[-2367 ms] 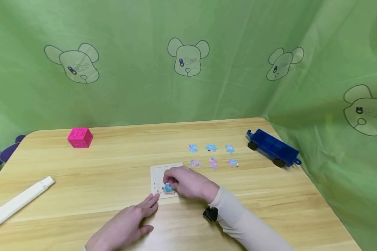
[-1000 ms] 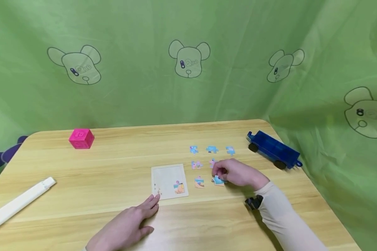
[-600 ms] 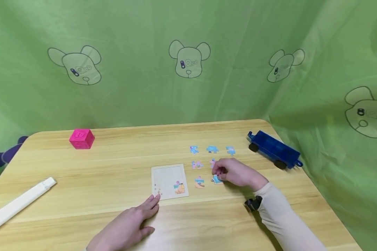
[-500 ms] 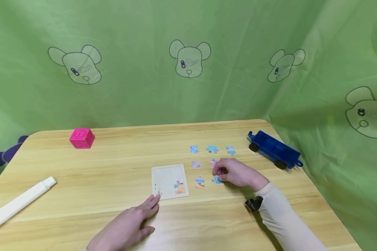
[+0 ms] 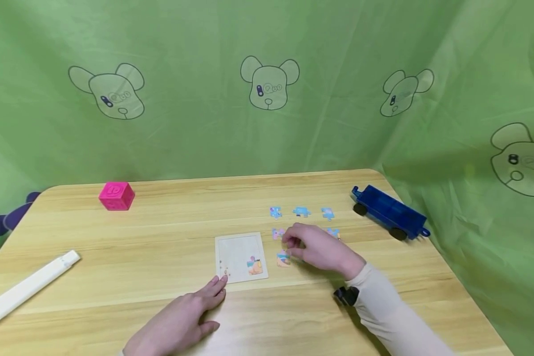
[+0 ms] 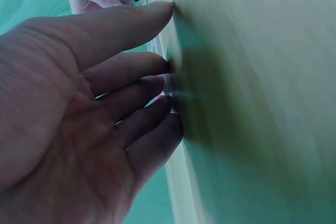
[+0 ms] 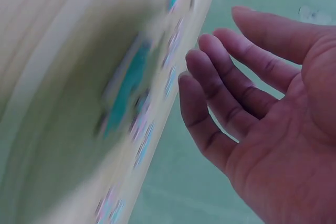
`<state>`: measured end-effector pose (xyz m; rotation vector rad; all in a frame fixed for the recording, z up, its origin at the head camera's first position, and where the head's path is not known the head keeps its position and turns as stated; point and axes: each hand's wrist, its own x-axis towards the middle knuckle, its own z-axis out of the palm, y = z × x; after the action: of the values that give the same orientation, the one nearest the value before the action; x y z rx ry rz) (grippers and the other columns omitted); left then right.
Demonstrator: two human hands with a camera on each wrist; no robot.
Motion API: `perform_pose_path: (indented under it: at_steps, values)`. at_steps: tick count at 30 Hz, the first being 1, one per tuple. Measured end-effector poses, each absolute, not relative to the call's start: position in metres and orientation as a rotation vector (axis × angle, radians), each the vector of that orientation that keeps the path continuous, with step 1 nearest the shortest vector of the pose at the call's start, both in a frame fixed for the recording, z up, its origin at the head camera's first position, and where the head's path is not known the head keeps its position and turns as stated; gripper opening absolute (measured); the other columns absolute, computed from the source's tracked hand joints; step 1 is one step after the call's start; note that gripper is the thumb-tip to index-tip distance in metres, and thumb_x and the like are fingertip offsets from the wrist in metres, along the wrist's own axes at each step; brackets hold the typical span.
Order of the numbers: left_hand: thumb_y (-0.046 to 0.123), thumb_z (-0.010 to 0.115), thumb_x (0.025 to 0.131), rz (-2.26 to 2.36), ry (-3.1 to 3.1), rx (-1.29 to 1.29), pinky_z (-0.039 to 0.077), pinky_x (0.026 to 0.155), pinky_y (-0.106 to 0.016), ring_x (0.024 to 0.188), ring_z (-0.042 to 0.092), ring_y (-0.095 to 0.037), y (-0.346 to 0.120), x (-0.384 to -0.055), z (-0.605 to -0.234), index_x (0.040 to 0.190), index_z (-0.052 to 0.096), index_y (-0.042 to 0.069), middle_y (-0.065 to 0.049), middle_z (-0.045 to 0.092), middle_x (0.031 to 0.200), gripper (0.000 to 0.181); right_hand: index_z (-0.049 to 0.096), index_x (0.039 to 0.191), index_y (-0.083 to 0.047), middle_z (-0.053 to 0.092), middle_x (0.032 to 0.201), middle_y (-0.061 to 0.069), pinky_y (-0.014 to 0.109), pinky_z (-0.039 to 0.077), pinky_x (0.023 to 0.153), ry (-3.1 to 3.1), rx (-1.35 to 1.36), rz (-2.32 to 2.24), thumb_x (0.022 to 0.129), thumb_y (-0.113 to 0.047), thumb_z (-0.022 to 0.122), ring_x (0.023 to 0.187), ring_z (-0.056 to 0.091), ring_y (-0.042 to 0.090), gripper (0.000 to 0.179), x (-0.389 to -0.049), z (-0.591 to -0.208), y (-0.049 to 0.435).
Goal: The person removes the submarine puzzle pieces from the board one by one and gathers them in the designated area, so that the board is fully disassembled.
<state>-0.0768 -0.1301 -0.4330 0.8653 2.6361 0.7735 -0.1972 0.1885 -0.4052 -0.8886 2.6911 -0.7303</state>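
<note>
My left hand (image 5: pixel 180 316) lies at the near left of a pale square puzzle tray (image 5: pixel 238 247), its fingertips on the tray's lower left corner; the left wrist view shows the fingers (image 6: pixel 126 69) touching down. In the tray's lower right corner sits an orange-and-teal puzzle piece (image 5: pixel 254 267). My right hand (image 5: pixel 318 249) is raised above the table to the tray's right, fingers loosely bent and holding nothing. Just by its fingertips lies another jigsaw piece (image 5: pixel 283 259). In the right wrist view a blurred teal piece (image 7: pixel 128 87) rests on the table below the hand.
Behind the right hand are blue pieces (image 5: pixel 301 211) in a row, with pink-and-blue pieces (image 5: pixel 278 233) partly covered by the hand. A blue toy wagon (image 5: pixel 389 211) stands at the right edge, a pink block (image 5: pixel 117 196) at back left, a white bar (image 5: pixel 28 289) at left.
My right hand took a teal puzzle piece from the tray to the table on the right and let it go. Now it has shifted left, toward the neighbouring piece. The left hand stays put.
</note>
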Motion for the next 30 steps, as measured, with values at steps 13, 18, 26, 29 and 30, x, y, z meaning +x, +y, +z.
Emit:
perform_pose_path:
  at_steps: [13,18,26,29,30]
  values:
    - [0.020,0.071,0.092,0.776,2.652,0.879,0.038,0.107,-0.046,0.140,0.033,-0.025,-0.130,-0.076,-0.433,0.140,0.051,-0.002,-0.003,0.030,0.158,0.056,0.067,0.115,-0.009,0.054,0.101,-0.002,0.026,0.046,0.073,2.617,-1.084,-0.554,0.086,-0.016,0.075,0.082,0.048,0.012,0.031,-0.183,-0.411,0.135]
    - [0.020,0.070,0.092,0.779,2.646,0.878,0.039,0.106,-0.046,0.140,0.033,-0.024,-0.130,-0.077,-0.433,0.141,0.050,-0.001,-0.002,0.030,0.158,0.057,0.066,0.118,-0.011,0.053,0.110,-0.002,0.027,0.049,0.082,2.600,-1.114,-0.503,0.083,-0.020,0.080,0.093,0.051,0.012,0.038,-0.179,-0.412,0.127]
    - [0.021,0.068,0.094,0.776,2.649,0.861,0.037,0.107,-0.047,0.141,0.033,-0.024,-0.129,-0.077,-0.432,0.140,0.050,-0.001,-0.002,0.029,0.158,0.054,0.064,0.109,-0.011,0.048,0.102,-0.002,0.024,0.048,0.078,2.620,-1.165,-0.467,0.081,-0.013,0.080,0.088,0.048,0.013,0.032,-0.177,-0.415,0.121]
    - [0.022,0.066,0.095,0.768,2.657,0.855,0.037,0.107,-0.048,0.140,0.034,-0.023,-0.129,-0.077,-0.432,0.140,0.051,-0.001,-0.002,0.030,0.157,0.053,0.063,0.106,-0.012,0.046,0.102,-0.003,0.024,0.048,0.077,2.630,-1.164,-0.464,0.082,-0.013,0.080,0.088,0.048,0.013,0.029,-0.176,-0.416,0.120]
    - [0.023,0.065,0.096,0.765,2.660,0.855,0.037,0.107,-0.048,0.140,0.034,-0.023,-0.129,-0.077,-0.432,0.140,0.051,0.000,-0.002,0.030,0.157,0.052,0.063,0.105,-0.012,0.046,0.102,-0.003,0.024,0.048,0.077,2.632,-1.164,-0.463,0.082,-0.013,0.080,0.088,0.047,0.013,0.029,-0.176,-0.417,0.120]
